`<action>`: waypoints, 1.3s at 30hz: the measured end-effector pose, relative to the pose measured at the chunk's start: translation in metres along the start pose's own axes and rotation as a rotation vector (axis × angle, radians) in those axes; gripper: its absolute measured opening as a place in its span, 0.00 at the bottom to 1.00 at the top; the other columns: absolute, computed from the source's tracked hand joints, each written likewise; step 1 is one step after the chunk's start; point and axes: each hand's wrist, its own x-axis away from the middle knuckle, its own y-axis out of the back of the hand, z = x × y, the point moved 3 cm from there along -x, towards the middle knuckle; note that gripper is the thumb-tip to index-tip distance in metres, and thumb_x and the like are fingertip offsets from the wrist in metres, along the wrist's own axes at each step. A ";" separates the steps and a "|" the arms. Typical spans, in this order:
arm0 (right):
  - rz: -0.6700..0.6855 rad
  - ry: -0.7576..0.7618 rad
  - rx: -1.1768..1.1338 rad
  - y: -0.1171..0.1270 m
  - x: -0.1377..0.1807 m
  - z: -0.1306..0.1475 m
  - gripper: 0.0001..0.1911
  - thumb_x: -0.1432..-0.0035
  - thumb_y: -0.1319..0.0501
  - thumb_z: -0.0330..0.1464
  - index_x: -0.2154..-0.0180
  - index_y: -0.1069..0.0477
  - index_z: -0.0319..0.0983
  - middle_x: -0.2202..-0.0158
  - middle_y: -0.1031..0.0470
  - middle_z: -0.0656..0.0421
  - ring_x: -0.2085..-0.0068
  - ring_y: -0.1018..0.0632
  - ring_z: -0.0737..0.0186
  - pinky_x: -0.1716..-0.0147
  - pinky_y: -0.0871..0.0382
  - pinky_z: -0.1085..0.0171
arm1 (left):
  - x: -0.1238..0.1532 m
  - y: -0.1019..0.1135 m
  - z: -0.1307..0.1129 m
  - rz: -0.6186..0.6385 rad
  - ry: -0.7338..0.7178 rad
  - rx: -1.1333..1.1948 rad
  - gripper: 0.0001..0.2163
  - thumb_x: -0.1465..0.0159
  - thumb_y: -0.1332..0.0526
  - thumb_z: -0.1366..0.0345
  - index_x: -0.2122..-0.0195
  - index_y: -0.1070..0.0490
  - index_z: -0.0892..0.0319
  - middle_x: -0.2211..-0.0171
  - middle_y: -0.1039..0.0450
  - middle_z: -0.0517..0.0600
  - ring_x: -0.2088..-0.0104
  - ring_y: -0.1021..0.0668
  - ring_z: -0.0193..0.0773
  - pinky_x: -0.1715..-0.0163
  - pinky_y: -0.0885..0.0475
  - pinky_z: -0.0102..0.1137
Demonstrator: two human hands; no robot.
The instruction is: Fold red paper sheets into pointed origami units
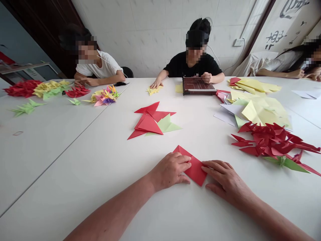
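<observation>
A folded sheet of red paper (196,170) lies flat on the white table (100,160) in front of me. My left hand (172,169) rests on its left side, fingers stretched over the upper part and thumb apart on the table. On the opposite side, my right hand (224,180) touches the paper's right edge with its fingertips, the thumb spread below. Both hands are open. Beyond them lies a small group of folded red paper (149,124) pieces, with a folded green piece (168,124) partly beneath.
Folded red paper cranes (273,139) are heaped at right, near stacked yellow sheets (265,110). Opposite me, one person (193,63) sits by a paper trimmer (198,85). Another person (100,65) sits at left behind colourful folded pieces (107,95). A third person is at far right.
</observation>
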 end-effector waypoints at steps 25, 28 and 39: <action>-0.133 0.047 -0.240 0.003 -0.012 0.026 0.10 0.36 0.46 0.27 0.60 0.27 0.42 0.60 0.23 0.57 0.59 0.24 0.63 0.59 0.31 0.61 | 0.031 0.001 -0.019 -0.027 -0.050 -0.133 0.09 0.35 0.41 0.62 0.59 0.27 0.62 0.48 0.27 0.56 0.48 0.26 0.44 0.49 0.27 0.36; -0.079 -0.022 -0.312 0.003 -0.017 0.024 0.10 0.37 0.47 0.27 0.63 0.27 0.42 0.63 0.23 0.58 0.61 0.24 0.63 0.61 0.30 0.62 | 0.041 0.002 -0.020 0.023 0.054 -0.035 0.13 0.36 0.40 0.60 0.52 0.28 0.59 0.42 0.32 0.55 0.41 0.31 0.47 0.45 0.31 0.41; -0.022 -0.396 -0.449 -0.005 -0.038 0.026 0.09 0.40 0.46 0.32 0.68 0.27 0.44 0.71 0.25 0.61 0.67 0.25 0.62 0.69 0.31 0.65 | 0.040 0.009 -0.020 0.031 0.074 0.011 0.11 0.38 0.37 0.62 0.57 0.27 0.59 0.53 0.28 0.52 0.50 0.28 0.44 0.47 0.32 0.41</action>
